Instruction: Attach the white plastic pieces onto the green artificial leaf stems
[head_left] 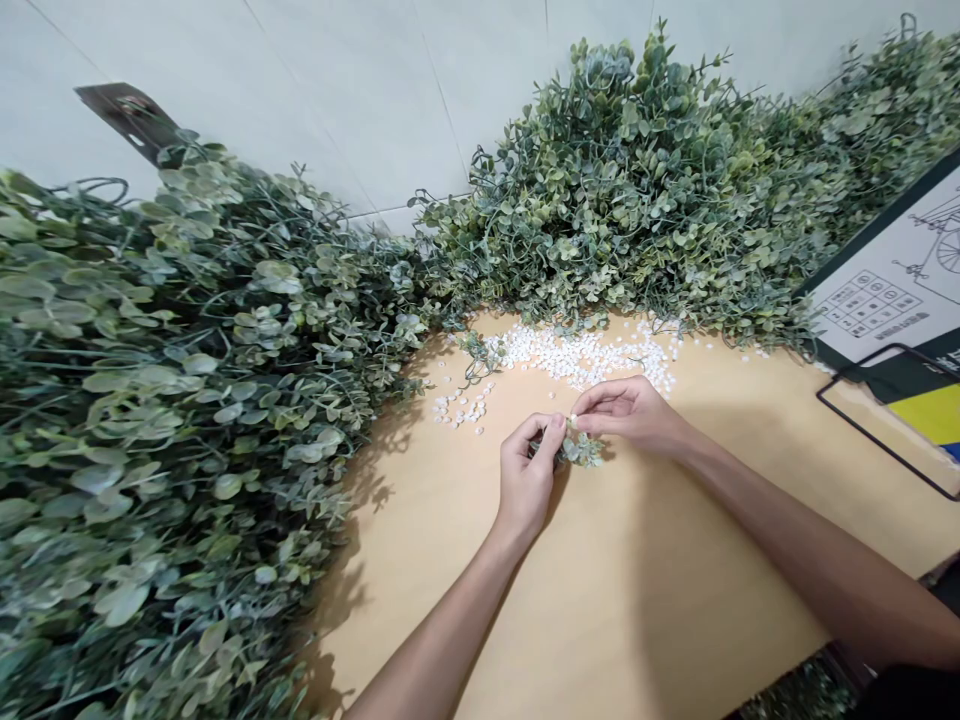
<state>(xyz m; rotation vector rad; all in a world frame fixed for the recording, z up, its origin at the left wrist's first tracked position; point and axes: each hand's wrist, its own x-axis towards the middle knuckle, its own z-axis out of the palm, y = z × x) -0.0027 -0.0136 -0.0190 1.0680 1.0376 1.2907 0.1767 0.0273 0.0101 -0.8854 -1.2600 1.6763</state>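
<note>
My left hand (527,472) is closed, thumb against fingers, on the stem end of a small artificial leaf sprig (583,450). The sprig's green leaves hang out to the right, below my fingertips. Coming in from the right, my right hand (631,412) pinches a small pale piece (574,421) at the top of the sprig. Whether that piece is loose or part of the sprig, I cannot tell. Just beyond both hands lie many small white bead-like pieces (577,358), scattered on the tan tabletop (570,600).
Heaped artificial greenery (187,400) covers the left side, and another pile (637,190) runs along the back against the pale wall (337,80). A loose sprig (480,355) lies by the white pieces. On the right stands a printed box (885,290) near a black wire frame (885,440).
</note>
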